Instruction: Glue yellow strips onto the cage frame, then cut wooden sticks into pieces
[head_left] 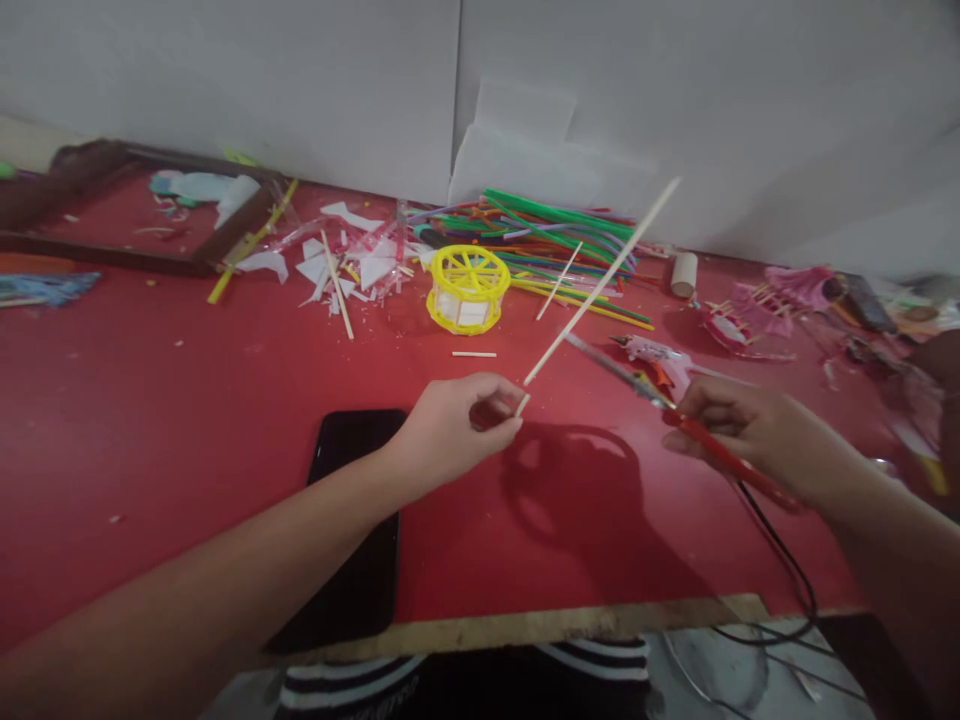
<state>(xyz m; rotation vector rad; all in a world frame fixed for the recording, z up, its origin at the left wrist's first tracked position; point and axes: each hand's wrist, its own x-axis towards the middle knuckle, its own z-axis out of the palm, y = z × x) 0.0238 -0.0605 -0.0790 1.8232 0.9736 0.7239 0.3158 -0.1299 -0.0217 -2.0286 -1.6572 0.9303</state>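
Note:
My left hand [457,425] is closed in a pinch on a thin wooden stick [602,284], near its lower end. The stick slants up and to the right above the table. My right hand [757,430] is wrapped around a red-handled tool [720,455] with a narrow metal shaft and a black cord, which looks like a soldering iron. Its tip meets or crosses the stick; contact cannot be told. Behind my left hand stands a small round yellow-and-white model [469,290] with a spoked top. A short stick piece [474,354] lies in front of it.
A black phone [360,530] lies under my left forearm. Pipe cleaners [555,225] and white scraps [375,255] are at the back. A pink glue gun [660,360] lies beyond my right hand. A brown frame [112,255] stands back left; the cord [795,570] loops over the table's front edge.

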